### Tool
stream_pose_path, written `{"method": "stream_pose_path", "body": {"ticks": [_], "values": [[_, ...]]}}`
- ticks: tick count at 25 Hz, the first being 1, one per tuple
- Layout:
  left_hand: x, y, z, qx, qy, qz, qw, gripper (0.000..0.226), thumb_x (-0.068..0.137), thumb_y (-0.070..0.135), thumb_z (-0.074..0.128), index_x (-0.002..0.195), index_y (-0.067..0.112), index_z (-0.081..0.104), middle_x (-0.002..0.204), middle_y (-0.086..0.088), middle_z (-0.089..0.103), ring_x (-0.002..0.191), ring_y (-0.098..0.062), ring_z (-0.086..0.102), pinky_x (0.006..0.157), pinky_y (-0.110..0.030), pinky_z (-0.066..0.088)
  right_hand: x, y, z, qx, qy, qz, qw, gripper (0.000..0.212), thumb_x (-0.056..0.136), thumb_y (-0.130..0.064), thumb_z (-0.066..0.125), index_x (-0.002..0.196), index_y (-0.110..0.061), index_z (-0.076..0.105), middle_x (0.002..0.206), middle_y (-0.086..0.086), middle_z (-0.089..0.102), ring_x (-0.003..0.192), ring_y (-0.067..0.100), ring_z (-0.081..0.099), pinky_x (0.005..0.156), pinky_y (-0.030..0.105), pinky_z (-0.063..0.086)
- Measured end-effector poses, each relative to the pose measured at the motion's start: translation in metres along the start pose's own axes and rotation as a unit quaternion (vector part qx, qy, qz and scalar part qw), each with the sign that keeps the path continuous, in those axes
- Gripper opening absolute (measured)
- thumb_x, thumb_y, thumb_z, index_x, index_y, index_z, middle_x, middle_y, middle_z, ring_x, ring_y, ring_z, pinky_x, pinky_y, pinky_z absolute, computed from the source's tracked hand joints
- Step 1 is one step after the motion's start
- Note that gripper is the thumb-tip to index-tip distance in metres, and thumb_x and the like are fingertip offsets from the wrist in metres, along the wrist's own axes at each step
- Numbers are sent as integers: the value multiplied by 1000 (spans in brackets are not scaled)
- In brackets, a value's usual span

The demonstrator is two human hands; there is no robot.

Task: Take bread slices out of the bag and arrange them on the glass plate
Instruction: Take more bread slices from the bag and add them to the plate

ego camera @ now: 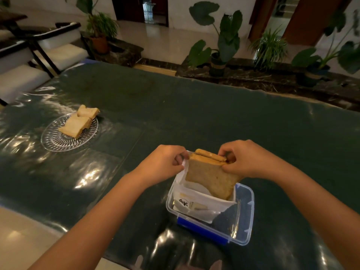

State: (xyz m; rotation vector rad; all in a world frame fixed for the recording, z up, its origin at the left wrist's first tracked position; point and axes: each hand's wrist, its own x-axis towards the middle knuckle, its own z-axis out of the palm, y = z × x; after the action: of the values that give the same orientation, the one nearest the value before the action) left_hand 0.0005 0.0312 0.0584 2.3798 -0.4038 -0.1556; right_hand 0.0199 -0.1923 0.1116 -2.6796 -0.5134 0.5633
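Bread coming out of the bag, both hands busy.

From the head view, the right hand (247,160) pinches two bread slices (209,172) by their top edge, half out of the white bag (196,203) in the clear container (245,221). The left hand (165,162) is closed on the bag's rim. At ten o'clock, well apart across bare dark table (194,114), the glass plate (56,141) holds slices (78,123).

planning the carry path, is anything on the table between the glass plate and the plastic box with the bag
Nothing: in the head view, only bare dark table lies between the glass plate and the plastic box.
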Motion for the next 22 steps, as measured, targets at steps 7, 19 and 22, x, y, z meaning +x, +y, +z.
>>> {"method": "stream_pose_path", "body": {"ticks": [7,19,22], "values": [[13,14,-6,-170,10,24,985,73,68,30,77,130,40,40,131,13,53,118,2,50,97,-17,42,-9,0,-43,47,27,-49,997,10,74,-27,67,82,-33,64,79,-13,70,73,2,65,52,16,51],[39,39,-11,-338,100,88,932,23,79,16,68,94,34,69,90,15,73,88,-4,67,68,-17,54,-12,13,-70,209,139,-108,962,36,71,-26,75,102,-39,62,98,-17,66,86,0,65,65,21,55],[41,40,-15,-395,133,51,908,25,80,11,67,91,33,71,87,12,75,86,-7,69,66,-19,55,-5,26,-42,498,190,-91,842,55,66,-23,78,116,-33,56,102,-8,70,93,7,67,68,21,56]]}}
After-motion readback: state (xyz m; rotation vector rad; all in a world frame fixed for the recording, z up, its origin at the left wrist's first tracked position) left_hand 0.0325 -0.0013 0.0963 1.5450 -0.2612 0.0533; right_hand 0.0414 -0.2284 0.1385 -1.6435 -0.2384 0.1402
